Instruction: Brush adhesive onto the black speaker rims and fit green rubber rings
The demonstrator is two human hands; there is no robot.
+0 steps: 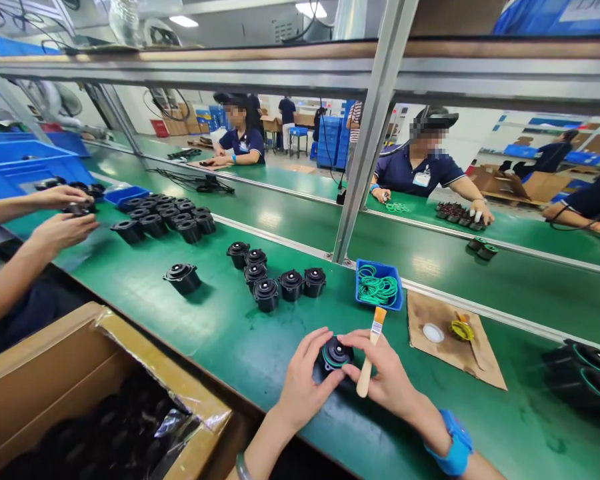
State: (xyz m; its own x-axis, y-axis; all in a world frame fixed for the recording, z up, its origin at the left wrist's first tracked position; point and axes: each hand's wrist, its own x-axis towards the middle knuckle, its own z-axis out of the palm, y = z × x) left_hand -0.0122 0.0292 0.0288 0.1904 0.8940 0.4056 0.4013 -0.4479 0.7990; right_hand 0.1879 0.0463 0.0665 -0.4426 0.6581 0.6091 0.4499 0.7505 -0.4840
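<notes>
A round black motor housing (336,352) with a green rubber ring partly around its top stands on the green bench between my hands. My left hand (303,377) curls round its left side, thumb at the front near the ring. From the right, my right hand (387,373) touches the housing and ring with thumb and index finger. It also holds a flat brush (367,367) with a wooden handle, orange bristles pointing up. Beyond my right hand sits a blue tray (399,300) of green rings (377,287).
Several black housings (266,293) stand ahead, and others with green rings (587,373) at right. Cardboard (425,307) carries a small yellow pot (461,330) and white lid (433,333). An open carton (40,353) is front left. A co-worker's hands (67,223) work at left; a metal post (365,147) rises ahead.
</notes>
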